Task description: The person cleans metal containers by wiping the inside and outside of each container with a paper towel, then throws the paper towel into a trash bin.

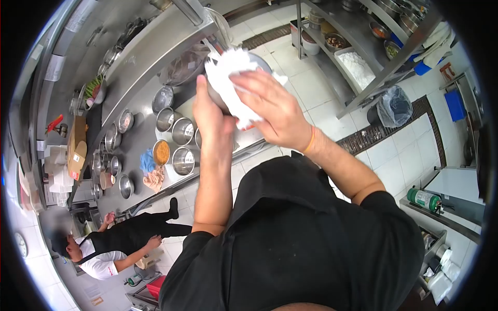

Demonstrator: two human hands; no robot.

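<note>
My left hand [211, 111] is closed around the side of a round grey metal container [263, 63], which is mostly hidden behind the hands. A crumpled white paper or cloth wipe [233, 65] with ragged edges lies over it. My right hand [275, 106] presses this wipe against the container, fingers bent over it. To the left of my left hand, several steel pots [183, 131] stand on the metal counter [136, 150]. One container there holds an orange-brown powder or paste [161, 152].
A blue cloth [148, 161] and a pinkish cloth [154, 179] lie by the counter edge. Steel bowls [126, 120] line its far side. A co-worker [124, 236] stands at lower left. Shelves [337, 67] and a lined bin [391, 109] stand right.
</note>
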